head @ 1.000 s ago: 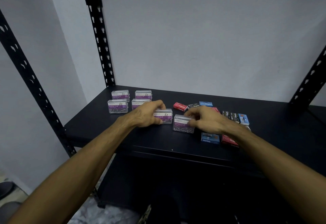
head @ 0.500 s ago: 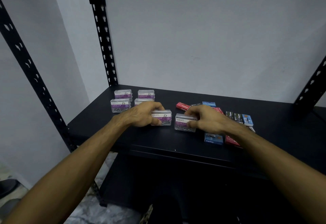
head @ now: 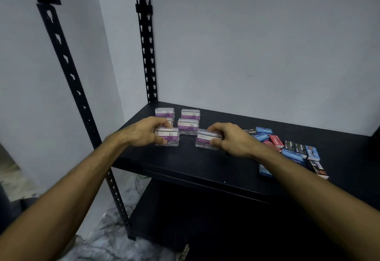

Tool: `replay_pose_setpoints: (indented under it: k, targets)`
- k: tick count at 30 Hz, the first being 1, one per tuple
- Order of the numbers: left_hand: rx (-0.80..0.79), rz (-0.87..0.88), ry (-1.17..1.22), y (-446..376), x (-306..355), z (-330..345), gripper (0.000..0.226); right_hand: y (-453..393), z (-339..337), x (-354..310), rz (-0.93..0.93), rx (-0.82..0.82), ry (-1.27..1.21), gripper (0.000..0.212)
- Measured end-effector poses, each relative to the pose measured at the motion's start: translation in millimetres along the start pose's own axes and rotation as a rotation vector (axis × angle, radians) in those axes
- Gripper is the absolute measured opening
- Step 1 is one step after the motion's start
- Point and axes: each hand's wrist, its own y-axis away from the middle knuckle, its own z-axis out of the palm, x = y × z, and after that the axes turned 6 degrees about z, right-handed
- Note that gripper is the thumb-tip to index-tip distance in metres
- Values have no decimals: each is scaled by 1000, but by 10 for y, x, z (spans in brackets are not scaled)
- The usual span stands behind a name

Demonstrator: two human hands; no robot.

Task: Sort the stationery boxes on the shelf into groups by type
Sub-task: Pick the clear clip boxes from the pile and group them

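Several clear paper clip boxes with purple labels stand at the left of the black shelf. My left hand grips one paper clip box in front of the back group. My right hand holds another paper clip box just to the right of it. Both boxes rest on the shelf. One box of the group is partly hidden behind my left hand. A pile of small staple boxes in blue, red and black lies at the right.
Black slotted uprights stand at the shelf's left corners, with grey walls behind and to the left. A lower shelf sits beneath. The shelf's front edge runs close to my forearms.
Both hands have slid their paper clip boxes leftward, closer to the group at the back left. The view has swung left too, leaving the staple boxes farther right.
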Motion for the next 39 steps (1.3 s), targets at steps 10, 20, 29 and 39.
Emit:
replay_pose_setpoints:
  k: [10,20,29,39]
  targets:
    - [18,-84,19,132,-304,-49,29,-240,315,-311,-41,-70,-13,32]
    - [25,-78,34,100,-366,-50,32,-314,386,-349,-39,-105,-28,42]
    - [19,-85,24,79,-398,-57,38,-303,377,-361,-21,-90,-47,45]
    - [-50,-79,20,146,-269,-161,48,-151,319,-325,-11,-84,-95,65]
